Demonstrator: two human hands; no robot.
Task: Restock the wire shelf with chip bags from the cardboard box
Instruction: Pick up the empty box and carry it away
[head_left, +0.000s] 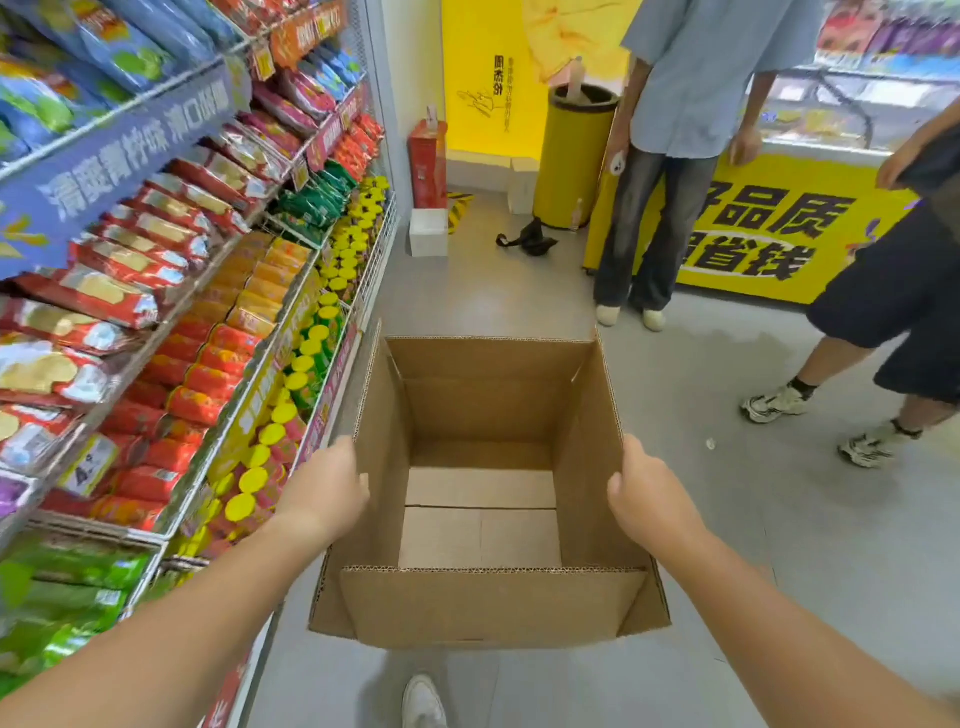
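Cardboard box (483, 608): open side up, in front of the body, above the floor (727, 545); bottom flaps visible inside. Left hand (327, 493) grip: clamped on the box's left wall, thumb at the rim, fingers on the outer face. Right hand (649, 499) grip: clamped on the right wall, thumb on the inner face. Wire shelf (98, 531) just left of the box, rows packed with chip bags (104, 291).

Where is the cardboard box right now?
In the head view the cardboard box is mid-frame, open and empty, gripped between the left hand on its left wall and the right hand on its right wall, just right of the wire shelf.
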